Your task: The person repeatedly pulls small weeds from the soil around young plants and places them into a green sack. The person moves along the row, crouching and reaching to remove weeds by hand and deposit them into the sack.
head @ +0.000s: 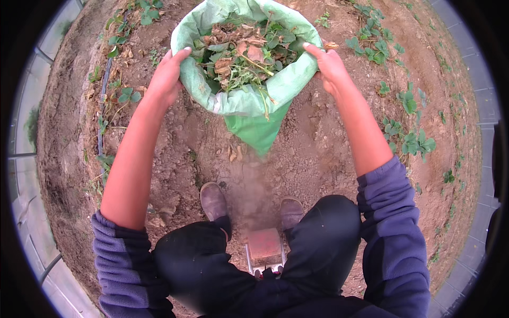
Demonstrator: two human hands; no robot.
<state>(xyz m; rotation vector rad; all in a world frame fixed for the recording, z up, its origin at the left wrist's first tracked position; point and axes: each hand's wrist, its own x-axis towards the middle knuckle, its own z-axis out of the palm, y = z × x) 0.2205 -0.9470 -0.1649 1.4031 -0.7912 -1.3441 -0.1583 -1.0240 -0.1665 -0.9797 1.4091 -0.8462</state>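
A green woven plastic sack [260,133] hangs in front of me, its mouth wide and its rim rolled outward. My left hand [169,77] grips the rim on the left, thumb over the top edge. On the opposite side my right hand [329,65] holds the rim the same way. Dry brown leaves [254,53] and green cut foliage [238,77] fill the sack close to its mouth. One yellowish stem [258,65] lies across the pile, and a few sprigs droop over the near rim. The fingers under the rolled edge are partly hidden.
Rows of strawberry-like plants [415,143] grow on the right, with more plants [129,95] on the left beside a dark drip line [105,83]. Between my shoes [214,200] is a reddish block [264,243] on a metal frame. Bare soil [318,159] surrounds my feet.
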